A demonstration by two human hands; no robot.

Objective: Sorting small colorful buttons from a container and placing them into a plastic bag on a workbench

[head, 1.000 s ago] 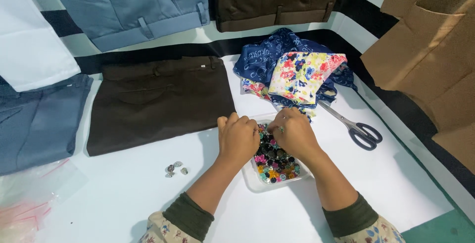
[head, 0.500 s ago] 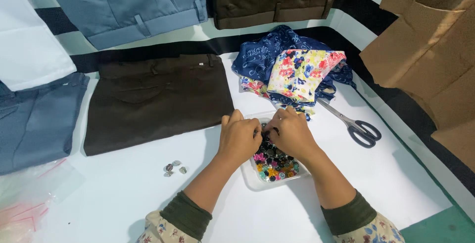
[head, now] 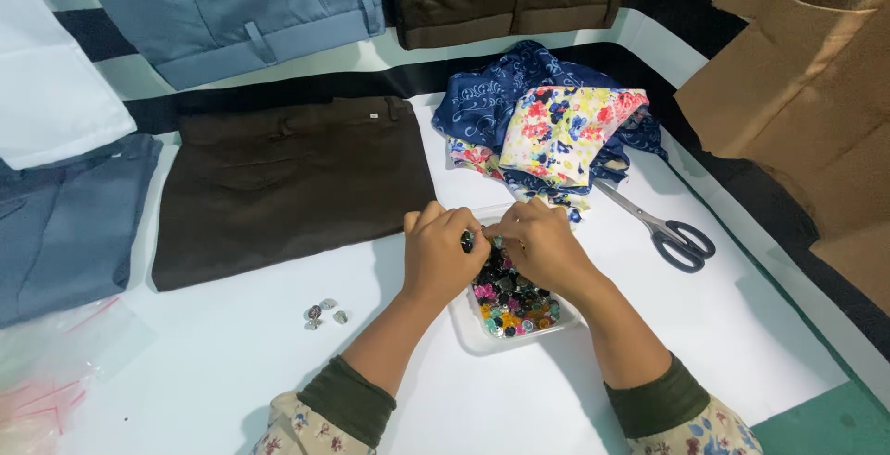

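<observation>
My left hand (head: 443, 256) and right hand (head: 540, 246) meet at the centre of the frame, fingertips together over the far end of a shallow clear plastic tray (head: 482, 339) filled with small multicoloured buttons (head: 514, 305). Both grips are curled closed, pinching something tiny between them; it is too small for me to tell what it is. The tray sits on the white counter (head: 232, 362), just below the middle of the frame.

Left of my left forearm lie a few small loose metal buttons (head: 323, 314), apart from the tray. Above them, in the middle left, a folded dark brown pair of trousers (head: 287, 182) lies flat. Right above my hands sits a heap of blue and floral fabric scraps (head: 547, 126), and to its lower right grey-handled scissors (head: 663, 231) lie closed. A clear plastic bag (head: 46, 372) rests at the lower left.
</observation>
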